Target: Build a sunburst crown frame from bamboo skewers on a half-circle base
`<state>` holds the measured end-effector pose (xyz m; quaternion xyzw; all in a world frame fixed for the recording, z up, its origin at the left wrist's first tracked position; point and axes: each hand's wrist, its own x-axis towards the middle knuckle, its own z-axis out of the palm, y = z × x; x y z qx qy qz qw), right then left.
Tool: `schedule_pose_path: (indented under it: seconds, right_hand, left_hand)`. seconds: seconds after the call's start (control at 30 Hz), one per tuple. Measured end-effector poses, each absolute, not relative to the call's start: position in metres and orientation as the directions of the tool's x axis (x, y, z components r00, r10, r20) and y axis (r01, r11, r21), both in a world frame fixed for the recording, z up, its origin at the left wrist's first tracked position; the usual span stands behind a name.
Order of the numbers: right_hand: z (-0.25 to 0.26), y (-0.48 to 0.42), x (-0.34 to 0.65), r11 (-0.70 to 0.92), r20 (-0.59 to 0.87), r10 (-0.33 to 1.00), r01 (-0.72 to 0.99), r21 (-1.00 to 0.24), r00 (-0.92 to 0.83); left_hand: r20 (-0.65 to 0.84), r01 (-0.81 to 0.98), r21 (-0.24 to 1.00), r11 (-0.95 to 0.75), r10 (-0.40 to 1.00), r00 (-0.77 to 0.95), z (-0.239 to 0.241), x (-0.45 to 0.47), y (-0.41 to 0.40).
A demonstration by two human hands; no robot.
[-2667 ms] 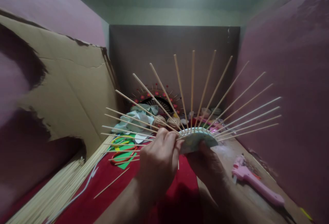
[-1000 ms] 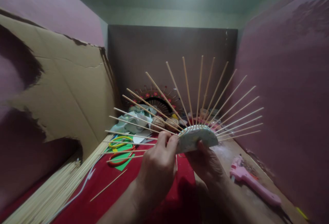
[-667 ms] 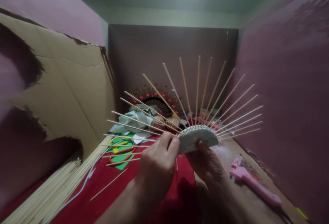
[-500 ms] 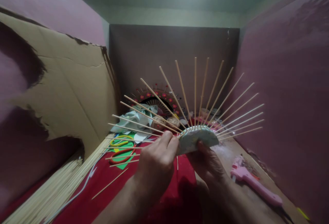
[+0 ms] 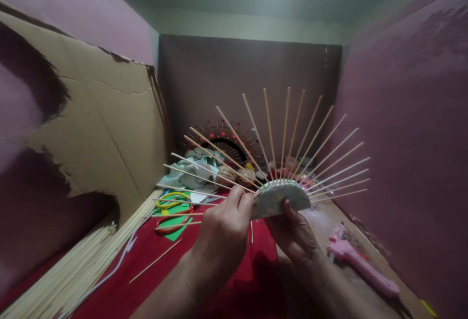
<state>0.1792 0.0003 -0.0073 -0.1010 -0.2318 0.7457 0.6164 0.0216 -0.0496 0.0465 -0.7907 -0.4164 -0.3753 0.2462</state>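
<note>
A half-round piece with a pale patterned face is held up between my two hands. Thin wooden sticks fan out from its curved edge, up and to both sides. My right hand grips its flat lower edge, thumb on the front face; the other fingers are hidden behind. At the piece's left end my left hand is closed, fingers bent around that corner and the bases of the left sticks. Whether it pinches one particular stick is hidden.
Yellow-and-red-handled scissors lie on green paper over red cloth. A bundle of sticks and torn cardboard are left; a pink glue gun lies right. Twine balls and a flower-decorated fan-shaped piece stand behind.
The stick fan has turned slightly clockwise: its upper tips moved right and its left sticks rose a little. Both hands keep nearly the same grip.
</note>
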Motion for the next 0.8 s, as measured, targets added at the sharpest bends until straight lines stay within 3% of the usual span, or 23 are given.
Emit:
schedule_pose_path:
  seconds: [0.43,0.8]
  right_hand:
    - [-0.004,-0.0021,0.1782,-0.143,0.126,0.967,-0.878,-0.456,-0.223]
    - [-0.0015,-0.005,0.1749,-0.154,0.102,0.97,-0.879,-0.451,-0.222]
  left_hand:
    - [0.825,0.826,-0.062,-0.56,0.437,0.359,0.0452,0.0248,-0.0495]
    - [0.815,0.841,-0.146,-0.522,0.418,0.401,0.0447,0.0226,-0.0501]
